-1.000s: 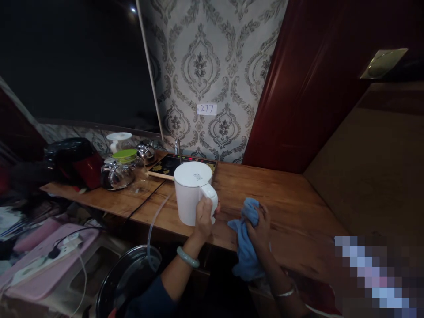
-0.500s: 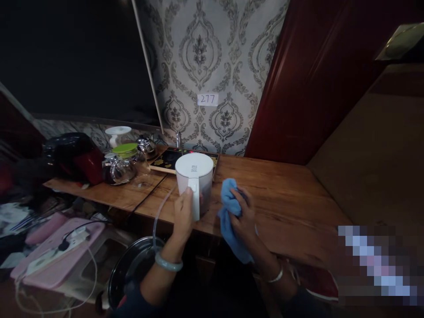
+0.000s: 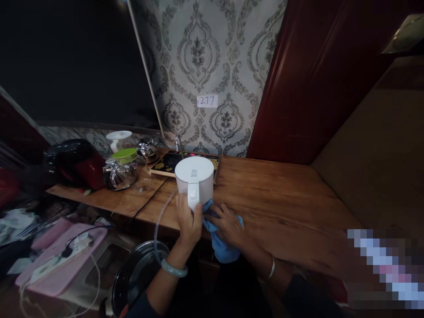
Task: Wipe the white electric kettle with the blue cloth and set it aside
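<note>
Fingers (image 3: 185,212) of left hand (image 3: 188,221) grip white kettle (image 3: 194,179) handle.
Right hand (image 3: 225,223) clutches blue cloth (image 3: 220,245) at wooden counter (image 3: 281,198) edge; wall label (image 3: 207,100) reads 277.

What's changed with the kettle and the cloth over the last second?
The left hand turned the white kettle so its handle faces the camera, and keeps hold of it. The right hand brought the blue cloth down against the kettle's base. The glass teapot and wooden table stayed put.
</note>
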Demonstrator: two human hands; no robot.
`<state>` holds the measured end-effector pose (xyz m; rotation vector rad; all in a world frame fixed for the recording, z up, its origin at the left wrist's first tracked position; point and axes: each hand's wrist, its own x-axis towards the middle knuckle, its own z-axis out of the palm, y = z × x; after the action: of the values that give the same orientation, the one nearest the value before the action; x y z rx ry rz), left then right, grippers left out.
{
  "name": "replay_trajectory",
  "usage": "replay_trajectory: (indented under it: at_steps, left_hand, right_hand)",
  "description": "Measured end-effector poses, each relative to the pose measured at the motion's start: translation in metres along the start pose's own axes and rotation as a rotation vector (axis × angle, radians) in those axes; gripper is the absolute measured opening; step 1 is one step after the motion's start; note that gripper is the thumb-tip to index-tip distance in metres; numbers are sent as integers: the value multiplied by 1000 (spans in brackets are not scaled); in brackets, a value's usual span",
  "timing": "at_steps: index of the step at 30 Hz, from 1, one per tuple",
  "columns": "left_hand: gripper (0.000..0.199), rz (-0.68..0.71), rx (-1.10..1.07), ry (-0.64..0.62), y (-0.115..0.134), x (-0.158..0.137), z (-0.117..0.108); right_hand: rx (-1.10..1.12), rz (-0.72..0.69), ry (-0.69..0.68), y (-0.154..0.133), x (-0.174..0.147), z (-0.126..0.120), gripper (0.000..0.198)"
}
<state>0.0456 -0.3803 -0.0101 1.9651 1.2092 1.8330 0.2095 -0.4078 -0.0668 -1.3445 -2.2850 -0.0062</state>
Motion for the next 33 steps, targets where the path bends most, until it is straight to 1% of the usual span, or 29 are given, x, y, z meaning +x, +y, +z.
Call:
replay_trajectory:
  at_steps: [1, 2, 3, 4, 5, 7, 8, 9, 10, 11, 12, 14, 16, 19, 21, 23, 25, 27, 31, 33]
  left_hand:
    - [36, -9, -10, -9, 0, -1, 0]
    - [36, -27, -24, -22, 0, -2, 0]
    - [36, -58, -41, -35, -1, -3, 0]
    - [36, -97, -60, -47, -1, -4, 1]
    - [36, -135, -81, -57, -1, -5, 1]
    - [36, -194, -110, -62, 0, -7, 2]
    - [36, -211, -120, -59, 0, -7, 3]
    - [36, -219, -129, -55, 1, -6, 3]
    - [37, -222, -139, -52, 2, -5, 4]
    - [37, -224, -149, -48, 2, -4, 4]
    - [38, -224, -159, -43, 3, -3, 4]
    - [42, -217, -175, -38, 5, 0, 4]
    - [44, -219, -177, -42, 6, 2, 3]
    - [47, -241, -167, -42, 5, 2, 2]
    - [48, -250, -160, -22, 5, 0, 2]
    - [47, -257, -163, -12, 6, -1, 2]
    - [45, -282, -188, -32, 7, -2, 1]
    - [45, -326, -243, -77, 10, -1, 0]
    - [48, -409, -387, -163, 15, 3, -2]
    - [51, -450, -430, -175, 16, 5, -3]
  right_hand:
    - [38, 14, -44, 6, -2, -5, 61]
    - [89, 39, -58, 13, -2, -10, 58]
    - [148, 75, -37, 20, -1, -14, 55]
    - [213, 121, 22, 26, 2, -18, 53]
    - [277, 175, 115, 31, 7, -22, 51]
    - [375, 279, 347, 35, 20, -26, 48]
    - [400, 313, 451, 33, 28, -27, 48]
    - [409, 323, 525, 29, 35, -26, 51]
    - [401, 314, 561, 24, 41, -23, 57]
    - [378, 297, 562, 18, 46, -19, 64]
    - [342, 278, 534, 11, 49, -14, 71]
    - [239, 295, 411, 2, 46, -3, 79]
    - [113, 351, 247, -1, 36, 4, 82]
    - [-25, 378, 25, 6, 15, 4, 69]
    - [-50, 345, -36, 16, 5, -2, 53]
    - [-37, 323, -20, 29, -1, -11, 41]
    - [-34, 338, 41, 45, -6, -24, 36]
    - [-81, 384, 117, 62, -12, -42, 37]
    - [-251, 476, 253, 92, -30, -80, 45]
    - [-323, 493, 302, 101, -41, -88, 48]
